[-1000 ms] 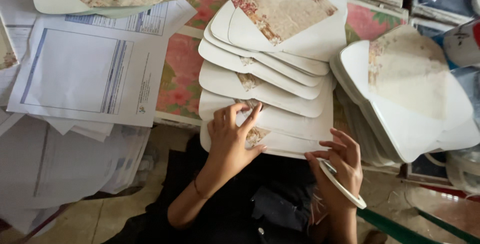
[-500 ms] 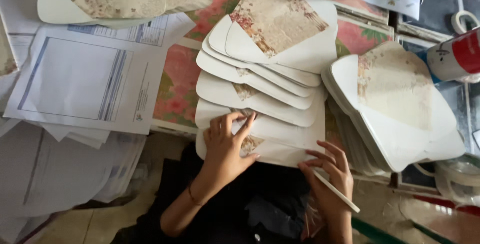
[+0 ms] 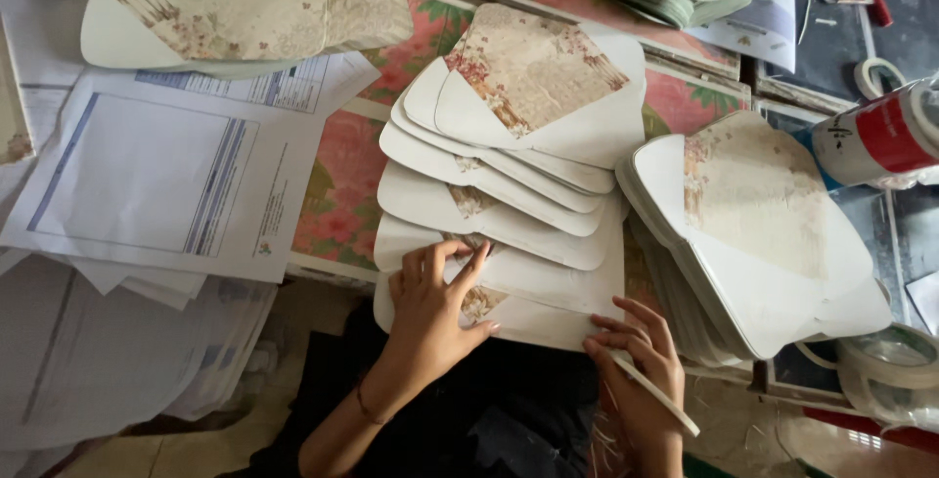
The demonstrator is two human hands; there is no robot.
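Envelopes (image 3: 509,243) fanned on floral tabletop (image 3: 337,194).

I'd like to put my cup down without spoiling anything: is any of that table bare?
Barely. One floral tablecloth strip shows between the printed sheets and the fanned envelopes. The stacked envelopes and tape rolls crowd the right; both hands press the nearest envelope.

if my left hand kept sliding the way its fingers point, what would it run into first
Probably the next white envelope blank up the fanned row; the left hand already rests on the nearest one, fingers aimed up that overlapping stack.
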